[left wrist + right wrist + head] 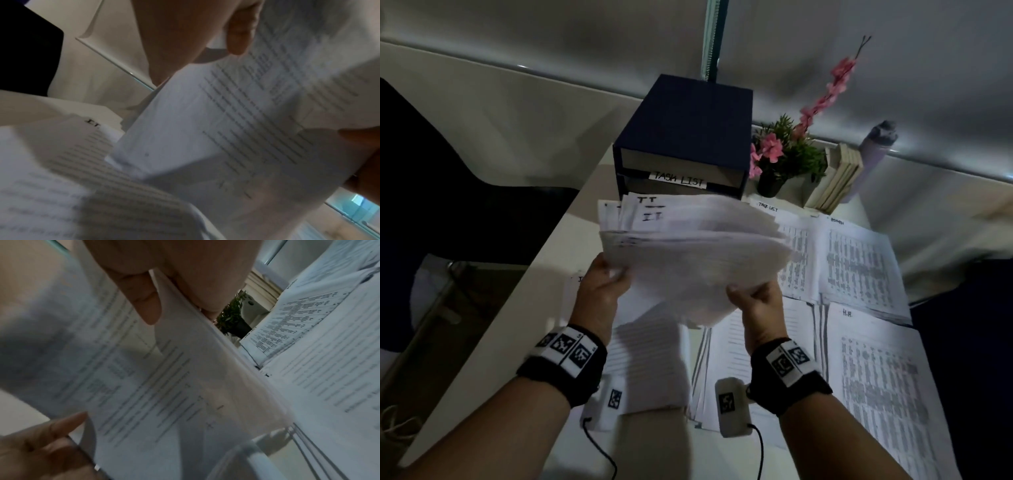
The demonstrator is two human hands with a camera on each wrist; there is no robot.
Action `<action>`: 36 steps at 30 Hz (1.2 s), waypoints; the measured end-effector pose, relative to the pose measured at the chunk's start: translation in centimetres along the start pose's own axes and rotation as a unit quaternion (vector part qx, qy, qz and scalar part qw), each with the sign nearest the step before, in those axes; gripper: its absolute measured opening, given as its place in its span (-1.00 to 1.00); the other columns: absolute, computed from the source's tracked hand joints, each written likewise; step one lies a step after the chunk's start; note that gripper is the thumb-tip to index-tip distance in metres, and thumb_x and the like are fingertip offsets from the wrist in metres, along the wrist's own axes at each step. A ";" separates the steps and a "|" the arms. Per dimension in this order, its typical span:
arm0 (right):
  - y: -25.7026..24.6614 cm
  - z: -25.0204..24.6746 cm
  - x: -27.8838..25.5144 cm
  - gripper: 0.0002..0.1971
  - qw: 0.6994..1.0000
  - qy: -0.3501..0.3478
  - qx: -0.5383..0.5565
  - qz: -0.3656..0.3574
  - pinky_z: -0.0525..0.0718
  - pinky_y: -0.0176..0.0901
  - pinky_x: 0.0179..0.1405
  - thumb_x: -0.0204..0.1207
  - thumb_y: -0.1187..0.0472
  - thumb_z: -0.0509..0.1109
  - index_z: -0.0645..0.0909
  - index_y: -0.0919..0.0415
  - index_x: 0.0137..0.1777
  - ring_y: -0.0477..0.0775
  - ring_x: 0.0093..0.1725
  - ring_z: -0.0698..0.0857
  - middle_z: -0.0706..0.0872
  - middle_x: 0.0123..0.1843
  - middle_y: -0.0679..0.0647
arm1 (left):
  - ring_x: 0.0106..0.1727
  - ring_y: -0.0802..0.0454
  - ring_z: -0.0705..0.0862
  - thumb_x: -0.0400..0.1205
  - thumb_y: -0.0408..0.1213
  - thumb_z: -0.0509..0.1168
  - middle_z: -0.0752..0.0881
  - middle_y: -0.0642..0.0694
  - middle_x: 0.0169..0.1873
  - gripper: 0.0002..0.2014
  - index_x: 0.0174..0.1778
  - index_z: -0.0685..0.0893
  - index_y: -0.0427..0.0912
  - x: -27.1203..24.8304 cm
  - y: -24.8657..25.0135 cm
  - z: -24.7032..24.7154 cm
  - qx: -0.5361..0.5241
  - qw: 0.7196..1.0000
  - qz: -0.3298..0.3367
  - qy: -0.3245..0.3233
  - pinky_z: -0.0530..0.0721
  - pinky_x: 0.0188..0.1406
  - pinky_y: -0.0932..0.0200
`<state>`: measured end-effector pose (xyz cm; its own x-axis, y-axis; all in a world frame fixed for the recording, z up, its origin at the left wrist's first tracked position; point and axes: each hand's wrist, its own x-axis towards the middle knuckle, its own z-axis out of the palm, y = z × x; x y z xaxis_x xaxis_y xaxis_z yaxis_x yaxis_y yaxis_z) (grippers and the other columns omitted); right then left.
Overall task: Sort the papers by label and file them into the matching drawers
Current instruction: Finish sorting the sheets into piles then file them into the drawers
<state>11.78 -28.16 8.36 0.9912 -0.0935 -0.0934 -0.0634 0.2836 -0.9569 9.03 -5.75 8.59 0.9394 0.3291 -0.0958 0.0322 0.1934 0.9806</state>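
Note:
I hold a thick, fanned stack of papers [695, 250] in the air over the desk; its top sheets are hand-marked "IT". My left hand [610, 275] grips the stack's near left corner and my right hand [744, 298] grips its near right corner. The stack's far edge hangs just in front of the dark blue drawer box [688, 116], whose one readable drawer label [678, 179] says "TASK LIST". The left wrist view shows the stack [236, 121] from below, above another "IT" pile [86, 146]. In the right wrist view my thumb [144, 298] presses on the stack [164, 378].
Sorted piles lie on the white desk: a "TASK LIST" pile [796, 246], an admin pile [859, 260], an "H.R." pile [883, 383] and two piles under my wrists [654, 363]. A potted plant [780, 154], books [839, 178] and a bottle [876, 144] stand right of the box. The desk's left edge [517, 301] is close.

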 end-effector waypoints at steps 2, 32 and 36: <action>0.7 -0.3 -0.9 -0.41 0.999 -0.034 -0.026 0.009 0.69 -0.23 -0.11 0.19 0.48 0.39 0.56 0.06 0.24 0.04 0.07 0.66 0.73 0.05 0.06 | 0.01 0.02 0.77 0.38 -0.41 0.34 0.80 0.09 -0.07 -0.61 0.07 0.64 0.08 -0.6 -0.7 0.0 -0.001 1.000 -0.003 0.012 0.75 -0.16 0.19; 3.5 -14.0 0.0 -0.47 0.787 0.112 -0.600 0.093 0.50 0.19 0.40 0.53 0.33 0.35 0.43 0.15 0.51 0.28 0.42 0.48 0.44 0.48 0.19 | 0.67 -0.07 0.08 0.56 -0.51 0.23 -0.01 -0.10 0.66 -0.26 0.65 0.10 -0.10 -3.6 -10.1 8.5 0.442 0.876 -0.125 -0.150 0.11 0.56 0.22; 4.5 -8.9 0.5 -0.69 0.839 -0.006 -0.542 0.037 0.55 -0.16 0.29 0.57 0.38 0.29 0.68 0.25 0.27 0.22 0.23 0.68 0.66 0.25 0.21 | 0.66 -0.20 0.10 0.56 -0.30 0.31 0.06 -0.22 0.65 -0.24 0.65 0.09 -0.13 -1.0 -9.7 2.7 0.484 0.852 -0.200 -0.023 0.19 0.63 -0.06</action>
<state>10.98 -35.44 1.54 0.9806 -0.1021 -0.1672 -0.1865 -0.7482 -0.6368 8.66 -10.45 -0.31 0.7988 0.3747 -0.4706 0.5982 -0.5777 0.5553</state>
